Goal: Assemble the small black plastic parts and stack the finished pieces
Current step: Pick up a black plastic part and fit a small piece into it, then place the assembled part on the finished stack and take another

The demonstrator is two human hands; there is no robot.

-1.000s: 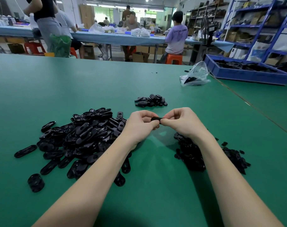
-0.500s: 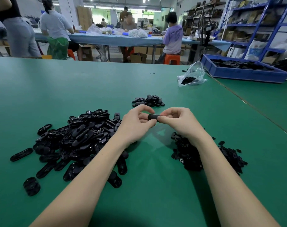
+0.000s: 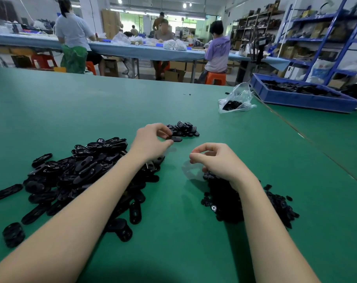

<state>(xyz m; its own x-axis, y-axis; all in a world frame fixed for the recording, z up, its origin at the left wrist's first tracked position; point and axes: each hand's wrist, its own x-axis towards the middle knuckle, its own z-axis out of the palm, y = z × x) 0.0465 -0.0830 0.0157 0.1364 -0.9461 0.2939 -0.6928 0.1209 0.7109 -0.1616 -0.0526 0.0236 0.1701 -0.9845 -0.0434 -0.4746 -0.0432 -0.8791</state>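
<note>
Left hand (image 3: 153, 142) fingers pinch a finished piece (image 3: 176, 139) at the small stack (image 3: 183, 129), 12 o'clock on the desk (image 3: 112, 105) — released carelessly, it may slide off; right hand (image 3: 216, 160), at 3 o'clock, is loosely curled and seems empty.
</note>
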